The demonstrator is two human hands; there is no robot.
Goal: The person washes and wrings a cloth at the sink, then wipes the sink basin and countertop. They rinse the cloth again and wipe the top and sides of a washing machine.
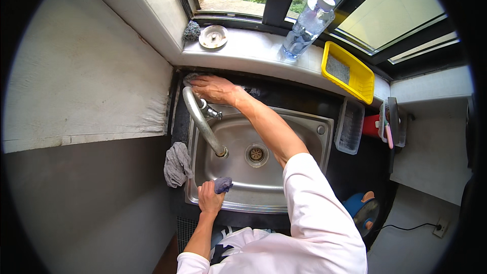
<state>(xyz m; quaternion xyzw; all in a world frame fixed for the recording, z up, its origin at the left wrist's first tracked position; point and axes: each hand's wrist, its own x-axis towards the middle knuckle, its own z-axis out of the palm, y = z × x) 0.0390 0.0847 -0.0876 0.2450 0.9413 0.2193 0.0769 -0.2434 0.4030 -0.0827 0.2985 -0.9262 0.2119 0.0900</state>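
My right hand (214,89) reaches across the stainless steel sink (236,140) to the far left corner of the black countertop. It presses on a grey cloth (189,79), mostly covered by the fingers, behind the curved metal faucet (198,118). Close to the sink's front left rim, my left hand (210,197) is closed around a bunched purple-grey cloth (223,185). Another crumpled grey cloth (177,164) lies on the counter along the sink's left edge. The drain strainer (256,155) shows in the basin.
On the windowsill stand a steel wool scrubber (191,31), a sink stopper (213,37), a clear bottle (307,28) and a yellow basket (359,80). Right of the sink are a clear plastic tray (349,126), a red container (371,125) and a blue lidded pot (361,211). A wall bounds the left.
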